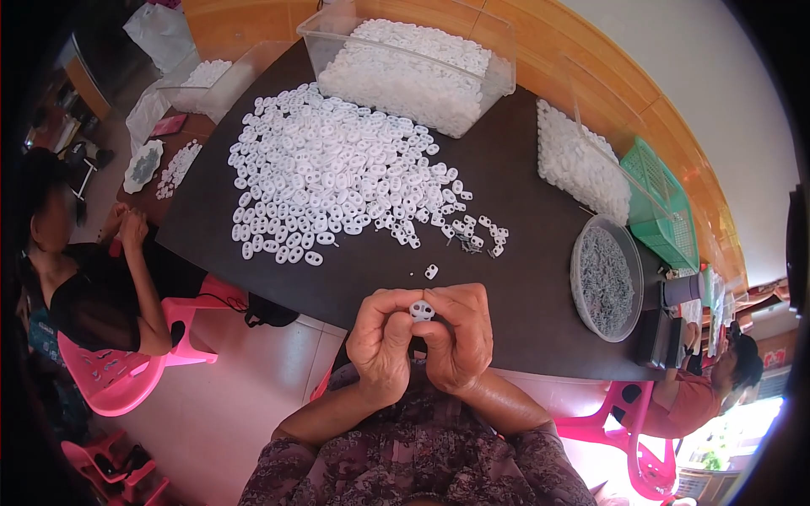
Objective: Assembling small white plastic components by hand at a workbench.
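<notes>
A dark worktop (523, 287) fills the head view, set in a room with pale floor tiles and pink plastic chairs (118, 371). A wide heap of small white plastic pieces (337, 177) covers its far half, with a clear bin (413, 63) full of the same behind it and a round tray of little metal parts (605, 278) to the right. At the near edge, the left hand (381, 341) and right hand (460, 337) meet, fingers curled shut, pinching one white two-holed piece (422, 309) between their fingertips. A loose piece (431, 271) lies just beyond. Another person sits at the left
</notes>
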The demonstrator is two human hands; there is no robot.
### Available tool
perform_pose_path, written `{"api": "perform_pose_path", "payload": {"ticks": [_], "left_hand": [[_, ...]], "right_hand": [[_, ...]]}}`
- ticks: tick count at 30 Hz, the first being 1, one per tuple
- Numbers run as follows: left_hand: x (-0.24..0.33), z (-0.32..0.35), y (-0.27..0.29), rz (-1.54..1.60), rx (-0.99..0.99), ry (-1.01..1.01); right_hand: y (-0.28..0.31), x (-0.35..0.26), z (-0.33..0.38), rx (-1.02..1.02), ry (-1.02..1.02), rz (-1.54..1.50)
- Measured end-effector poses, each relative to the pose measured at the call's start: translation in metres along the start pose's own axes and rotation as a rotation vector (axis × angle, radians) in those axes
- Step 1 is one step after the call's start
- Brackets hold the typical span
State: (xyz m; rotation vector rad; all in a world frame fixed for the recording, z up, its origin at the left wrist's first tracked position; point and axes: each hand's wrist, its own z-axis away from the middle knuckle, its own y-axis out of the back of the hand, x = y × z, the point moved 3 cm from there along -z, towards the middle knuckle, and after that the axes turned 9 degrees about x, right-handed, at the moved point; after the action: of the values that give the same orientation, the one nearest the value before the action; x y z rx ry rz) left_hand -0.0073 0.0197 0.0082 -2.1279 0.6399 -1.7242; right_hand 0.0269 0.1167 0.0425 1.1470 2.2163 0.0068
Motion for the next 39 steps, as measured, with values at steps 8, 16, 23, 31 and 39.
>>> {"api": "perform_pose_path", "payload": {"ticks": [8, 16, 23, 31, 39], "left_hand": [[0.005, -0.001, -0.002, -0.077, -0.037, -0.091], [-0.002, 0.001, -0.001, -0.129, -0.003, -0.157], [-0.011, 0.003, 0.000, -0.127, 0.029, -0.194], [-0.012, 0.002, -0.001, -0.170, 0.023, -0.227], [-0.009, -0.027, -0.013, -0.392, -0.100, -0.066]], "right_hand": [[-0.003, 0.000, 0.009, 0.065, -0.121, -0.091], [-0.004, 0.002, 0.008, 0.057, -0.066, -0.054], [-0.005, 0.006, 0.006, 0.062, 0.042, -0.021], [-0.004, 0.009, 0.009, 0.095, 0.041, -0.064], [0.059, 0.039, -0.061, 0.068, 0.124, 0.200]]}}
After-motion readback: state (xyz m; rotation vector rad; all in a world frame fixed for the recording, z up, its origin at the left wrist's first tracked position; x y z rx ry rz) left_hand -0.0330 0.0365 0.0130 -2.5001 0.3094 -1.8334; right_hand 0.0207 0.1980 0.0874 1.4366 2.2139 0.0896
